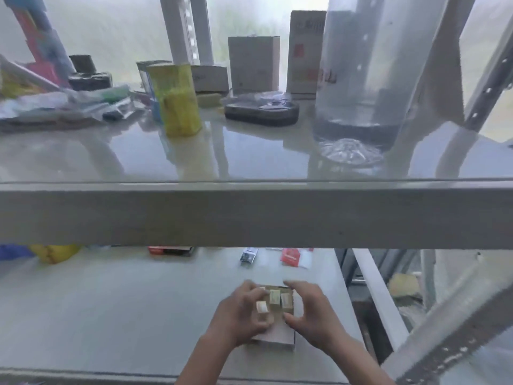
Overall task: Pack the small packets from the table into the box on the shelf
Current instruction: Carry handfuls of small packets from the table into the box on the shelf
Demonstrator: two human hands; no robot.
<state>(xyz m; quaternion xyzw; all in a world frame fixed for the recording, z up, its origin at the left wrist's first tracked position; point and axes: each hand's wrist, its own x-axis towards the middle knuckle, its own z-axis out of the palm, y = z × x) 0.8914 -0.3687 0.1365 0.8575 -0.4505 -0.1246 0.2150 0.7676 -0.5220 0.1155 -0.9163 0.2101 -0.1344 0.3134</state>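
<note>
**Third packet at the box's edge, left hand leading**

A grey metal shelf beam point(255, 215) crosses the whole view. Above it, a large clear bottle point(361, 79) stands at 2 o'clock among white cartons point(254, 65), and a yellow package point(177, 101) stands at 11 o'clock. Below the beam lies the lower shelf point(111, 315), with loose red-and-white sachets point(291, 258) at its far edge, at 12 o'clock from the hands.

The small cardboard box point(277, 336) sits flat on this lower shelf at 6 o'clock in the view, its opened end toward 12. The right hand point(313, 315) curves round the box's 3 o'clock side, fingers on the far edge and thumb on the near one, apparently steadying it, though blur hides the exact contact. The left hand point(238, 315) pinches a small packet point(261, 307) between thumb and fingertips at the box's 9 o'clock edge.

Two packed packets point(274, 297) already stand side by side inside, in a row running 9 to 3 with their long axes about 12 to 6. The held packet lies roughly parallel to them, just beside the nearer one on its 9 o'clock flank. Likely the left hand, the closer one, need only nudge it toward 2 o'clock to seat it in the row.
</note>
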